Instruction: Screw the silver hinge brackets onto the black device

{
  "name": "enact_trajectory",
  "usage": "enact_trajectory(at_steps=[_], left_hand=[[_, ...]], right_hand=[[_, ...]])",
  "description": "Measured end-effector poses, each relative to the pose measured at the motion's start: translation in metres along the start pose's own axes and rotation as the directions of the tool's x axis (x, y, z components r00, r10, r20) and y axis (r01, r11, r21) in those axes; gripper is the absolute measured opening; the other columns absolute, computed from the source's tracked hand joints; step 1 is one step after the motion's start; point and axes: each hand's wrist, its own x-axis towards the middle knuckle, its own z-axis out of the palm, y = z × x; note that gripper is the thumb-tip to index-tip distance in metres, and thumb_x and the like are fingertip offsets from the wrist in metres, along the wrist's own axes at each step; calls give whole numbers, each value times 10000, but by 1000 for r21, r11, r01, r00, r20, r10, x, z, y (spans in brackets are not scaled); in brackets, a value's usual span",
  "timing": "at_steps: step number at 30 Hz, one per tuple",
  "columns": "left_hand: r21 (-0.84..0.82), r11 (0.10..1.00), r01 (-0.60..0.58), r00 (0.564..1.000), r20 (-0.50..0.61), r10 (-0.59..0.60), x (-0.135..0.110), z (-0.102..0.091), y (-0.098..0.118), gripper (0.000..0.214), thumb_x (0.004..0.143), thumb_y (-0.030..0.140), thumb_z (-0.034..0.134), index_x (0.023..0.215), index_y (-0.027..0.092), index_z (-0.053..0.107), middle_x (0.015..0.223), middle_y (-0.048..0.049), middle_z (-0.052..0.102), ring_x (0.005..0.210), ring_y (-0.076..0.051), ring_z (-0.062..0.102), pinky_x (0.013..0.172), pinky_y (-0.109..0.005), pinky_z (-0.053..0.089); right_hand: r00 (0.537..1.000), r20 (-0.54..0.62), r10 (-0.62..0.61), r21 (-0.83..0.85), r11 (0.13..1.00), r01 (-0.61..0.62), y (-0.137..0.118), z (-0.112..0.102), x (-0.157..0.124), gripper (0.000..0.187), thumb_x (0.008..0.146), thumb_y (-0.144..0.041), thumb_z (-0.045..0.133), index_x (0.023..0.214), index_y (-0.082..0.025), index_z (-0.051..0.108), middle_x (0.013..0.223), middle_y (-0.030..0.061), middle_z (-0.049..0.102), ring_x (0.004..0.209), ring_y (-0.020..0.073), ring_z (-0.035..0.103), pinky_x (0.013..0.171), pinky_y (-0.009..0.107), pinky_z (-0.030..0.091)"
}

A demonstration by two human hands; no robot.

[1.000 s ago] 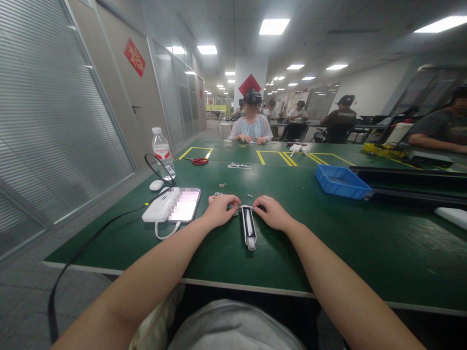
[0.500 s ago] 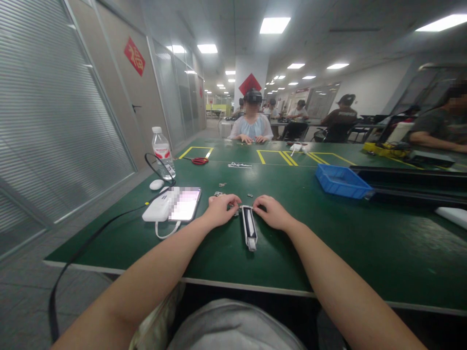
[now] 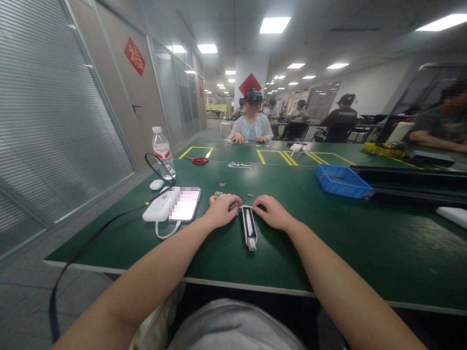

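A long, narrow piece with a white rim and dark inside point(image 3: 249, 224) lies on the green table, its white end toward me. At its far left corner, my left hand point(image 3: 223, 210) is closed with thumb and fingertips together; whatever they pinch is too small to make out. My right hand point(image 3: 272, 212) is closed too, fingertips curled against the far right corner of the piece. A thin light bar runs across that far end between both hands. Small metal parts point(image 3: 218, 194) lie partly hidden behind my left hand. Another small metal part point(image 3: 250, 195) rests just beyond the piece.
To the left are a phone point(image 3: 185, 204), a white power bank point(image 3: 156, 206) with cable, and a water bottle point(image 3: 163, 154). Red-handled scissors point(image 3: 200, 160) and light strips point(image 3: 240, 165) lie farther off. A blue tray point(image 3: 342, 181) stands right. Another person point(image 3: 251, 127) sits opposite.
My hands and the narrow piece stay almost in place, with only a slight shift of my left fingers. The hands of the person opposite have moved apart.
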Motion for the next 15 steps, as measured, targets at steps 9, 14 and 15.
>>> enact_trajectory(at_steps=[9, 14, 15], left_hand=[[22, 1000, -9, 1000, 12, 8, 0, 0, 1, 211, 787, 197, 495, 964, 243, 600, 936, -1, 648, 963, -201, 547, 872, -396, 268], [11, 1000, 1, 1000, 18, -1, 0, -1, 0, 217, 777, 202, 502, 967, 243, 599, 932, 1, 648, 960, -203, 553, 879, -399, 278], [7, 1000, 2, 1000, 17, -3, 0, -2, 0, 221, 774, 204, 503, 969, 244, 599, 932, 3, 648, 961, -204, 555, 881, -399, 281]], right_hand=[[1000, -9, -4, -8, 1000, 3, -1, 0, 0, 111, 827, -209, 523, 777, -173, 617, 869, 67, 622, 879, 187, 543, 847, 354, 404], [1000, -8, 13, -10, 1000, -13, 0, 1, 0, 116, 824, -220, 524, 784, -171, 621, 878, 70, 624, 876, 187, 546, 848, 355, 407], [1000, -8, 19, -12, 1000, -20, 0, 1, 0, 115, 822, -222, 526, 786, -170, 622, 878, 70, 623, 877, 188, 546, 845, 355, 408]])
